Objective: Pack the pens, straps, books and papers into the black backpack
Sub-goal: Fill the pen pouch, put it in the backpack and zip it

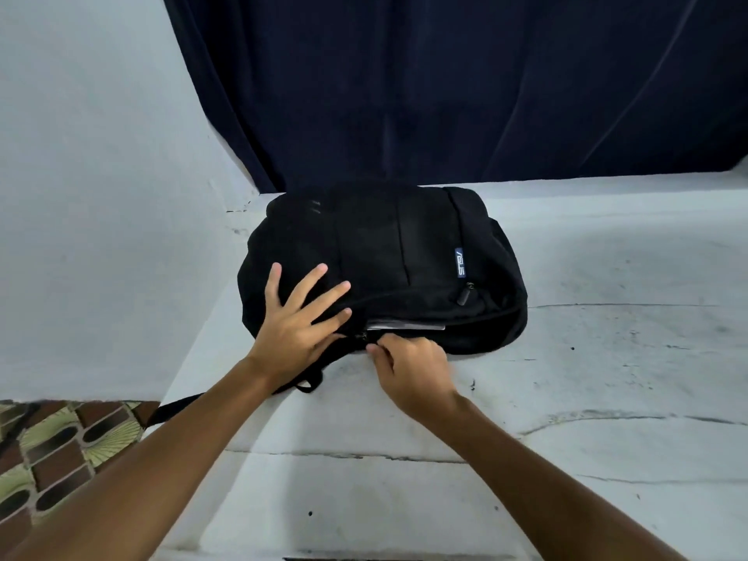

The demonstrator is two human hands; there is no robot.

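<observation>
**Black backpack on the table, zipper partly open, both hands on it**

I see the black backpack (pixel 388 261) lying flat on the white table (pixel 607 378), close to the far left corner, where the table meets the pale wall (pixel 93 196). Behind the table hangs a dark blue curtain (pixel 445 83).

My left hand (pixel 299 321) rests on the near left part of the backpack. Its fingers are straight and spread wide, and the palm presses the fabric down; it grips nothing.

My right hand (pixel 409 366) is just beside it, at the near edge of the backpack. Its fingers are curled, and the thumb and first finger pinch something small at the zipper line. I think it is the zipper pull (pixel 361 338), but the piece is very small and dark, so I cannot be fully sure.

To the right of this point the zipper opening (pixel 404 323) is open, and a thin grey-white edge, like papers (pixel 404 325) or a book, shows inside. A second zipper puller (pixel 463 295) hangs on the front, under a small blue label (pixel 460 262).

A black strap (pixel 178 406) goes from the backpack over the left edge of the table. Below this edge the patterned floor (pixel 52 451) shows.
</observation>
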